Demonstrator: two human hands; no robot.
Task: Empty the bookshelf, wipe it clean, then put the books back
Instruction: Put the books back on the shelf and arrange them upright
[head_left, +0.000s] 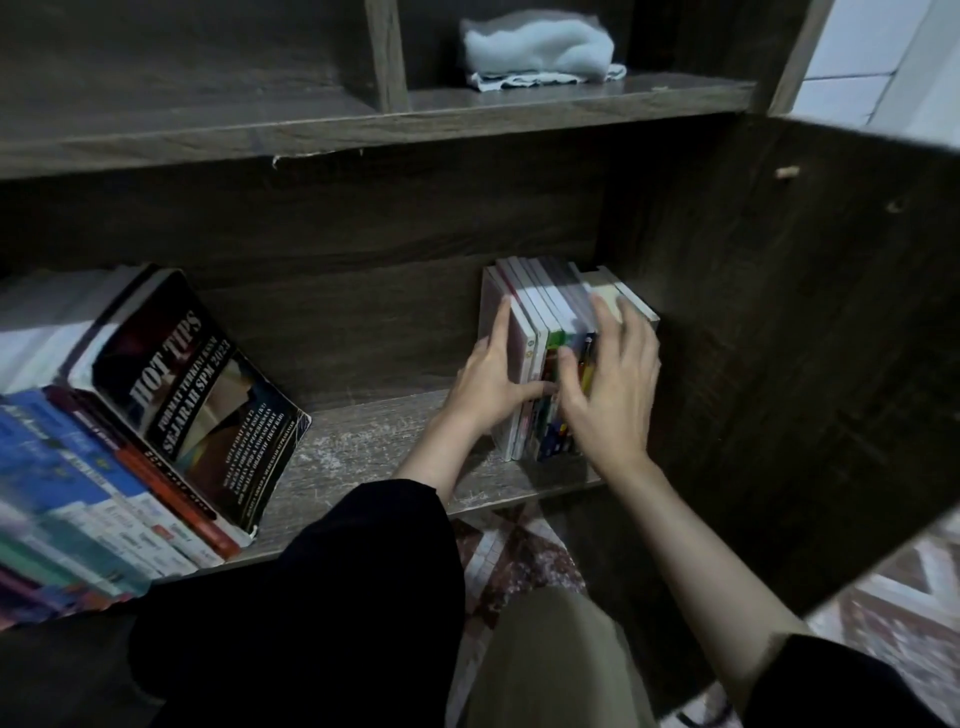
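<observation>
Two hands bracket the upright books (540, 312) at the right end of the shelf (363, 447): left hand (488, 384) pressed flat, right hand (608, 395) curled round them. A loose squeeze could let middle ones slip out.
</observation>
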